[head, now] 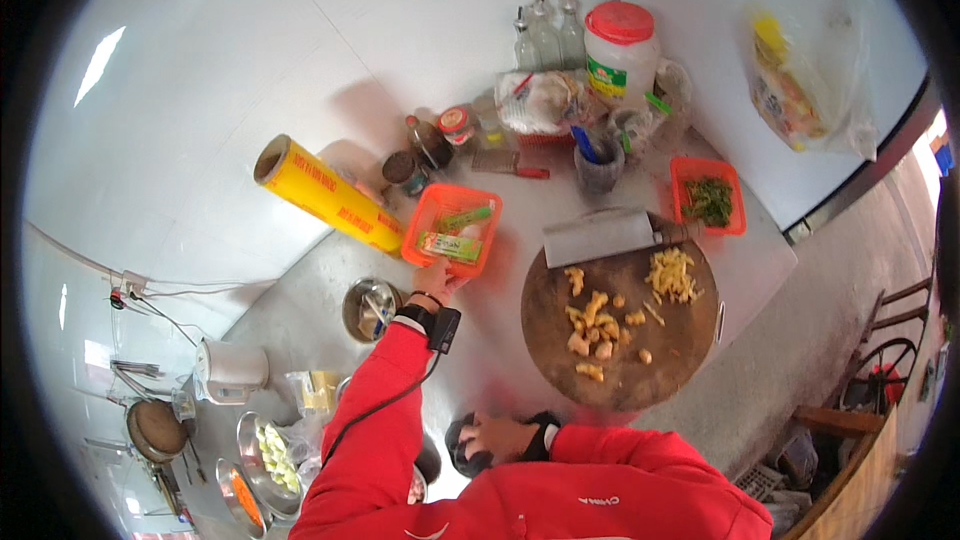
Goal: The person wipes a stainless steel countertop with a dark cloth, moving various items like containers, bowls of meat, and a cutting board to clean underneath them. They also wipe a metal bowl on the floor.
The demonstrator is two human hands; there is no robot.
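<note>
My left hand is at the near rim of an orange plastic basket, its fingers closed on the edge. Inside the basket lie a green-and-white packet and a green wrapped item. My right hand is drawn in close to my body, above something black; whether it holds anything cannot be made out. Pieces of ginger and a pile of cut yellowish strips rest on a round wooden chopping board. A cleaver lies across the board's far edge.
A yellow roll leans beside the basket, near a metal bowl. Leafy greens fill a second orange basket. Jars, glass bottles and a red-lidded tub stand behind. An electric kettle and bowls of cut vegetables occupy the left.
</note>
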